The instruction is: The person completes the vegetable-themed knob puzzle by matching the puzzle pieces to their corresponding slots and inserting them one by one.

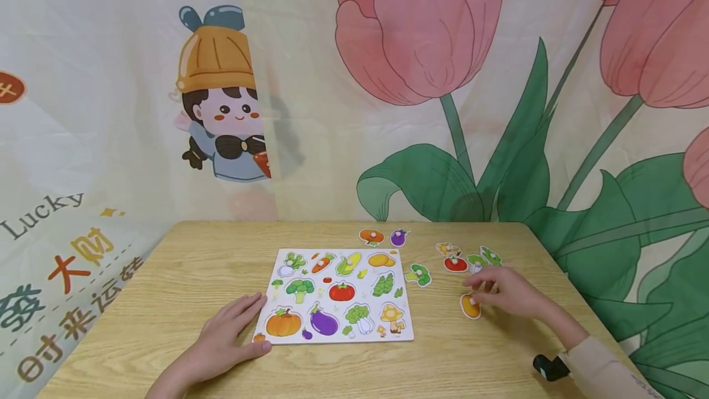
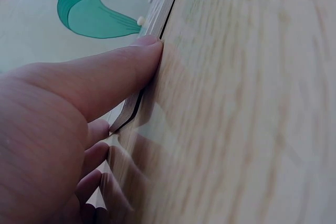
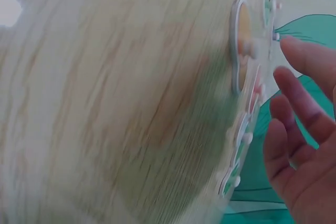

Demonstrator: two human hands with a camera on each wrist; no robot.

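A white puzzle board (image 1: 354,310) printed with vegetables lies on the table. My left hand (image 1: 227,331) rests at its left side, fingers stretched out, thumb (image 2: 121,69) against the board's near-left corner. In the left wrist view, a small pale knob (image 2: 140,20) shows above the board's edge. My right hand (image 1: 506,291) hovers right of the board, just over an orange-yellow oval puzzle piece (image 1: 471,306) with a knob. In the right wrist view, its loosely bent fingers (image 3: 304,103) hold nothing and stand apart from that knobbed piece (image 3: 242,45).
Right of the board lie a broccoli piece (image 1: 419,275), a tomato piece (image 1: 455,264), a mushroom piece (image 1: 447,249) and green-leaved pieces (image 1: 490,256). Behind it are a pumpkin piece (image 1: 372,237) and an eggplant piece (image 1: 399,237). A printed curtain (image 1: 310,109) hangs at the table's back edge.
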